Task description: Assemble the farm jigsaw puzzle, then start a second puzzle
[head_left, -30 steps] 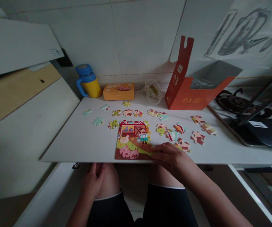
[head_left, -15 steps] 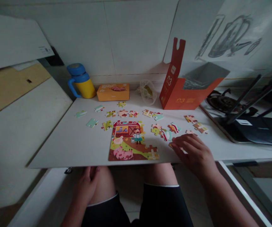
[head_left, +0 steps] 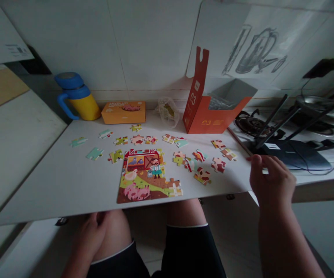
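Note:
My right hand (head_left: 273, 179) is raised at the table's right side, beside the black router. Its fingers are curled in, and I see nothing held in them. Below the table edge, my left hand (head_left: 93, 233) rests loosely on my thigh with its fingers partly hidden. A partly joined farm puzzle (head_left: 140, 175), showing a barn, a farmer, a hen and a pig, lies near the front edge. To its right are a cow-patterned puzzle piece (head_left: 203, 176), a brown-and-pink piece (head_left: 218, 165) and a red-striped piece (head_left: 200, 155). A teal piece (head_left: 94, 153) lies to its left, among several loose ones.
At the back stand a blue-and-yellow jug (head_left: 82, 102), an orange puzzle box (head_left: 124, 112), a clear plastic bag (head_left: 168, 112) and an open red box (head_left: 219, 116). A black router (head_left: 291, 152) with antennas sits on a stove at right.
My right hand has moved right and away from the loose pieces, uncovering the cow-patterned piece and the brown-and-pink one. The view has turned to the right. My left hand stays on my thigh.

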Demonstrator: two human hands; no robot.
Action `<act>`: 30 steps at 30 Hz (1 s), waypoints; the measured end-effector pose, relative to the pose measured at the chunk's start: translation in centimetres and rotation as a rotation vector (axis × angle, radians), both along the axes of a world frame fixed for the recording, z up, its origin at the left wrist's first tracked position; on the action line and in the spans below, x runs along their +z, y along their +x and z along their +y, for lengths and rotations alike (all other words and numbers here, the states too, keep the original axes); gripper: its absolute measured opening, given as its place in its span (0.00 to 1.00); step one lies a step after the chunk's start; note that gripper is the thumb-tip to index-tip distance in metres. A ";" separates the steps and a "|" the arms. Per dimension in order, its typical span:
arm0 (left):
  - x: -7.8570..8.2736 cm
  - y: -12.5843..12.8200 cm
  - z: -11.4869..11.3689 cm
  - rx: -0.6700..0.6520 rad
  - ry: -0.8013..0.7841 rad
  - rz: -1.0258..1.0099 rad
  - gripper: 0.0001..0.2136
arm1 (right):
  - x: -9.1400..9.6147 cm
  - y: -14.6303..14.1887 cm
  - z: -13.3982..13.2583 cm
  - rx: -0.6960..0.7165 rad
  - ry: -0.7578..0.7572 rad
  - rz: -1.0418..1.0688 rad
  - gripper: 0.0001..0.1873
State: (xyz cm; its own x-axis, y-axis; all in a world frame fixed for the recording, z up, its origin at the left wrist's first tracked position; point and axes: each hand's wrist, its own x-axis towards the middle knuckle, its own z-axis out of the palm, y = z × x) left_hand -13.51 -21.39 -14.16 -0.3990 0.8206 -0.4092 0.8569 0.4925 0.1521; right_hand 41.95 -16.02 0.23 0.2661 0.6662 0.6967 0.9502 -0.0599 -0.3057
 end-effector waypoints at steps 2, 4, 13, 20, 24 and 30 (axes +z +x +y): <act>0.0 0.2 0.2 -0.010 -0.006 0.008 0.32 | -0.8 0.2 0.9 0.002 -0.001 0.019 0.19; -0.3 0.1 0.2 -0.018 0.004 0.013 0.33 | -1.7 0.3 1.9 0.004 0.005 0.016 0.19; -1.1 -0.3 0.8 -0.029 0.000 0.045 0.33 | -3.4 0.3 3.2 0.096 -0.058 -0.041 0.16; 0.3 0.8 1.8 -0.058 0.026 0.101 0.27 | -3.9 0.6 3.7 0.164 -0.123 -0.102 0.15; 0.7 1.4 1.9 -0.045 0.017 0.108 0.27 | -4.1 0.5 3.7 0.162 -0.154 -0.112 0.13; 0.7 1.6 2.0 -0.046 0.045 0.113 0.25 | -4.2 0.4 3.6 0.149 -0.189 -0.108 0.14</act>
State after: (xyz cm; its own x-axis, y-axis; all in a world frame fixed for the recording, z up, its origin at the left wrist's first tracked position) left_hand -11.91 -19.40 -13.47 -0.4024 0.8554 -0.3262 0.8912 0.4475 0.0743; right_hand 42.35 -12.37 -4.00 0.0860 0.8137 0.5749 0.9793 0.0369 -0.1988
